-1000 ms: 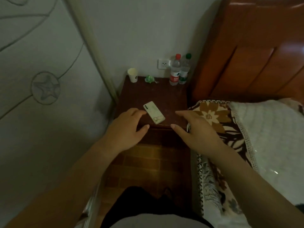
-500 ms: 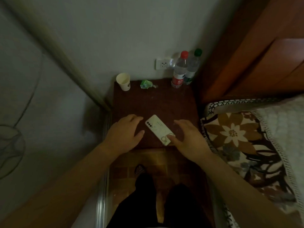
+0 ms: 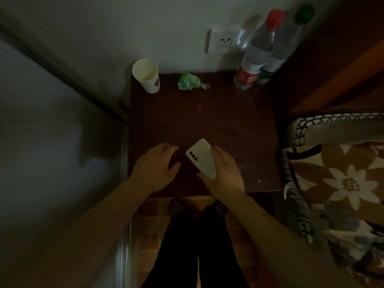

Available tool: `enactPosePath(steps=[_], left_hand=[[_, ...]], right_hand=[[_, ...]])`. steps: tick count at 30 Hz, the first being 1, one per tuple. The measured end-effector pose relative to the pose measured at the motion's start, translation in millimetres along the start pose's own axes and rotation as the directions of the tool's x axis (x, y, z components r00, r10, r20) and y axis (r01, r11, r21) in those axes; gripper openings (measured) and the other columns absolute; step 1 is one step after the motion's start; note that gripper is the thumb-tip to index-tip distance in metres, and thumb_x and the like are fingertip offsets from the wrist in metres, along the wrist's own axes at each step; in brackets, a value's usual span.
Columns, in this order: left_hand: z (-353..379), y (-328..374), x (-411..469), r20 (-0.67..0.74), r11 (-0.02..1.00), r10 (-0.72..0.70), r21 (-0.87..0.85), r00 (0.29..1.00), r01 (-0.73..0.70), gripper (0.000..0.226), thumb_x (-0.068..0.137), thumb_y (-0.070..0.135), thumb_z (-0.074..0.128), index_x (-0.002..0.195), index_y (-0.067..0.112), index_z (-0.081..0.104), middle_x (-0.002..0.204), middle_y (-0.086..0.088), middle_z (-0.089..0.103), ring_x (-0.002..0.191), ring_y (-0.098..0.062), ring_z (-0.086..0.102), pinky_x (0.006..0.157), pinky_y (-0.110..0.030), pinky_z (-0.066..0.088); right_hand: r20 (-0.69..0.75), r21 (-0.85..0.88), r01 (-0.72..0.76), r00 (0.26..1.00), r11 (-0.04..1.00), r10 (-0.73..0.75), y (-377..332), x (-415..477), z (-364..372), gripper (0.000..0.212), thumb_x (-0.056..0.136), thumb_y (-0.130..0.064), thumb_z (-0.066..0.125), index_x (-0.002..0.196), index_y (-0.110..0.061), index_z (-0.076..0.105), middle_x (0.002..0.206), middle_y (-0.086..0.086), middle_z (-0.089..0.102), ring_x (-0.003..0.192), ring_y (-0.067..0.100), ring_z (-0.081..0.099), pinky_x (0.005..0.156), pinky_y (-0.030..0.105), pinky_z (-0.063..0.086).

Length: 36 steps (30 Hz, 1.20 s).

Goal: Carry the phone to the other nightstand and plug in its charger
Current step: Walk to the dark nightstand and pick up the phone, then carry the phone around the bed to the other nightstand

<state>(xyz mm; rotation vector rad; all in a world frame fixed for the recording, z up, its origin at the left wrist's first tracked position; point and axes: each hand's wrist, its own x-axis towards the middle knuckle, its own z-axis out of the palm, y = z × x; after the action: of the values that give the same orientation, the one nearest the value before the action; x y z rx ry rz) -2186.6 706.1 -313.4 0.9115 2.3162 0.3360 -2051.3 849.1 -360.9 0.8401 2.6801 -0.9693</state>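
A white phone (image 3: 199,154) lies face down, camera lenses up, on the dark wooden nightstand (image 3: 207,117) near its front edge. My right hand (image 3: 223,173) covers the phone's lower right part, thumb at its lower end and fingers along its right side. To the left of the phone, a little apart from it, my left hand (image 3: 158,165) rests on the nightstand with fingers spread and holds nothing. On the wall above the nightstand is a white socket (image 3: 223,41). No charger is in sight.
At the back of the nightstand stand a paper cup (image 3: 147,76), a crumpled green wrapper (image 3: 188,81) and two water bottles (image 3: 259,53). A wardrobe door (image 3: 52,132) closes off the left. The bed with a flowered blanket (image 3: 342,183) and wooden headboard is on the right.
I have leaned in over the nightstand. My right hand moved from the phone's lower tip onto the phone and closed around it. My left hand stayed beside it.
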Motion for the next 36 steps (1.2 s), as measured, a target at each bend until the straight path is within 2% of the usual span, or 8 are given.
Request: enactPosePath(steps=[5,10,14,19,27,31,36], left_hand=[[18.3,-21.3,10.6,0.009,0.999,-0.032,-0.010,0.999,0.033,0.051,0.089,0.035,0.050,0.135,0.015,0.039,0.140,-0.011,0.042,0.124,-0.026,0.042,0.100,-0.041,0.039],[30.0,-34.7,11.7,0.027,0.997,-0.055,-0.055,0.998,0.056,0.052,0.089,0.033,0.051,0.136,0.015,0.038,0.142,-0.013,0.039,0.127,-0.027,0.039,0.103,-0.042,0.036],[33.6,-37.4,12.5,0.055,0.996,-0.061,-0.065,0.997,0.065,0.052,0.090,0.033,0.050,0.137,0.015,0.036,0.145,-0.013,0.036,0.129,-0.028,0.036,0.105,-0.041,0.034],[30.1,-32.1,13.9,0.058,0.997,-0.038,-0.067,0.998,0.042,0.051,0.089,0.034,0.050,0.135,0.015,0.038,0.143,-0.013,0.038,0.128,-0.027,0.038,0.104,-0.039,0.035],[-8.2,-9.3,-2.1,0.008,0.999,0.015,-0.045,1.000,-0.014,0.051,0.089,0.038,0.048,0.135,0.019,0.038,0.143,-0.010,0.039,0.127,-0.025,0.040,0.101,-0.043,0.039],[-44.6,19.0,-23.4,-0.052,0.995,0.071,-0.065,0.996,-0.074,0.050,0.088,0.040,0.047,0.134,0.023,0.039,0.143,-0.004,0.038,0.128,-0.022,0.038,0.101,-0.043,0.039],[-85.3,66.1,-55.8,-0.088,0.976,0.207,-0.050,0.974,-0.212,0.050,0.088,0.043,0.045,0.135,0.027,0.038,0.145,0.001,0.036,0.130,-0.017,0.035,0.102,-0.036,0.038]], right_hand=[[-0.028,-0.081,-0.059,0.998,0.995,0.057,18.4,10.3,36.3,0.089,0.072,-0.054,0.064,0.141,-0.024,0.017,0.151,0.002,0.023,0.136,0.025,0.019,0.103,0.052,0.031],[-0.132,-0.134,-0.097,0.988,0.986,0.079,27.3,12.7,48.5,0.091,0.068,-0.057,0.065,0.139,-0.020,0.022,0.144,0.005,0.035,0.131,0.027,0.029,0.098,0.052,0.034],[-0.127,-0.146,-0.067,0.991,0.987,0.049,29.0,16.6,48.8,0.087,0.068,-0.053,0.067,0.138,-0.022,0.025,0.140,0.005,0.038,0.125,0.028,0.033,0.093,0.052,0.037],[-0.098,-0.188,-0.030,0.995,0.982,0.012,24.0,14.0,45.1,0.077,0.073,-0.045,0.067,0.136,-0.017,0.033,0.138,0.011,0.040,0.120,0.031,0.036,0.086,0.054,0.040],[-0.123,-0.030,-0.074,0.990,0.997,0.070,-5.5,-9.3,4.8,0.074,0.078,-0.059,0.048,0.139,-0.023,0.028,0.143,0.010,0.031,0.127,0.028,0.026,0.098,0.052,0.033],[-0.216,0.093,-0.089,0.970,0.992,0.107,-30.7,-38.3,-37.1,0.071,0.078,-0.058,0.048,0.138,-0.025,0.032,0.141,0.011,0.033,0.125,0.027,0.029,0.098,0.050,0.035],[-0.334,0.139,-0.124,0.928,0.982,0.164,-53.5,-86.8,-88.4,0.070,0.080,-0.058,0.048,0.140,-0.028,0.029,0.142,0.009,0.031,0.125,0.022,0.024,0.100,0.047,0.031]])
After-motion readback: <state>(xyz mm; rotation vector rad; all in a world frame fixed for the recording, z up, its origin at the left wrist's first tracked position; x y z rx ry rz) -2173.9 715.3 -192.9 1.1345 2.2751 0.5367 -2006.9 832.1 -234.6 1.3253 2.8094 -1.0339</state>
